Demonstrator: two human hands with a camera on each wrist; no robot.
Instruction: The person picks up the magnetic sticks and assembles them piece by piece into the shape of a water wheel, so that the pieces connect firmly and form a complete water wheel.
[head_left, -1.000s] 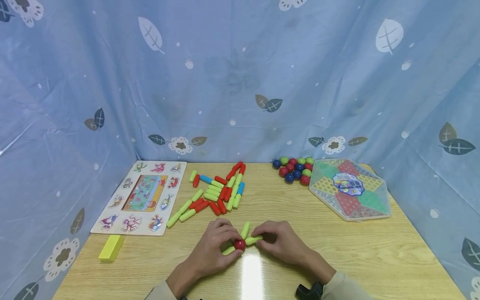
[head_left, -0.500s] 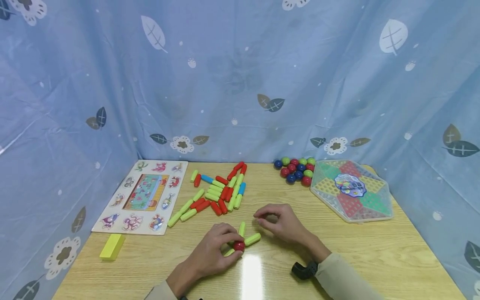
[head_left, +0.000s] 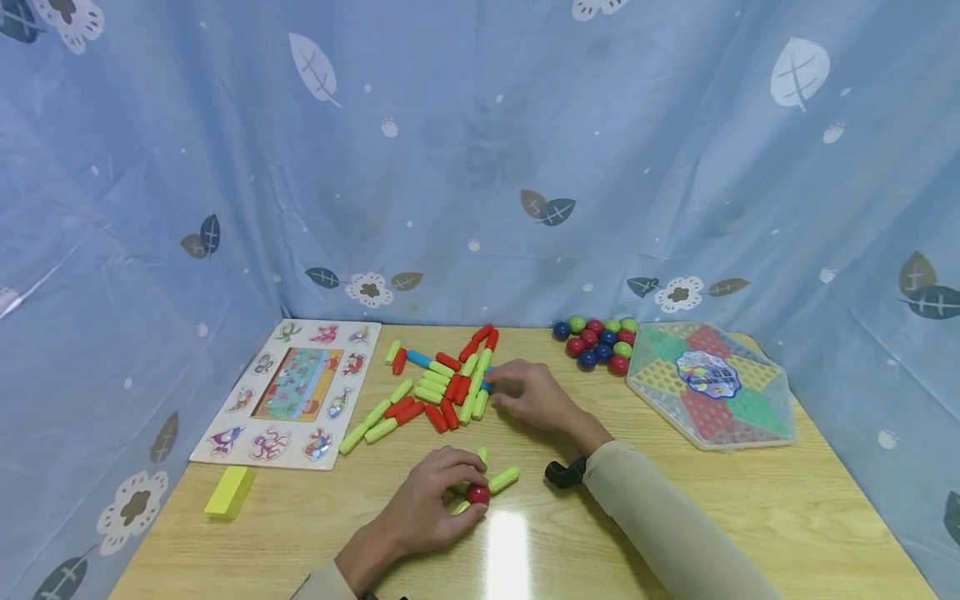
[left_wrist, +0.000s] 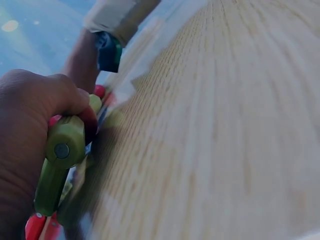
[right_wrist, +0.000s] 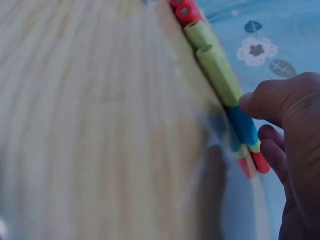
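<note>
Near the table's front, my left hand (head_left: 427,507) pinches a red ball (head_left: 477,495) between thumb and fingers. Light green magnetic sticks lie about that ball; one green stick (head_left: 504,480) points out to the right. In the left wrist view, a green stick's round end (left_wrist: 61,150) shows beside the curled fingers. Farther back, my right hand (head_left: 538,398) reaches to the right side of the stick group, its thumb and fingertips at a blue stick (right_wrist: 242,125). A gap shows between thumb and fingers, and the stick lies in line with a green stick (right_wrist: 219,72).
Several red, green and blue sticks (head_left: 435,385) lie in a cluster at centre left. Several coloured balls (head_left: 600,342) sit at the back, beside a hexagonal box (head_left: 712,387). A picture puzzle board (head_left: 347,429) and a yellow block (head_left: 230,493) are at the left.
My right hand has let go of the green stick by the red ball and moved away from me to the blue stick. My left hand stays on the ball.
</note>
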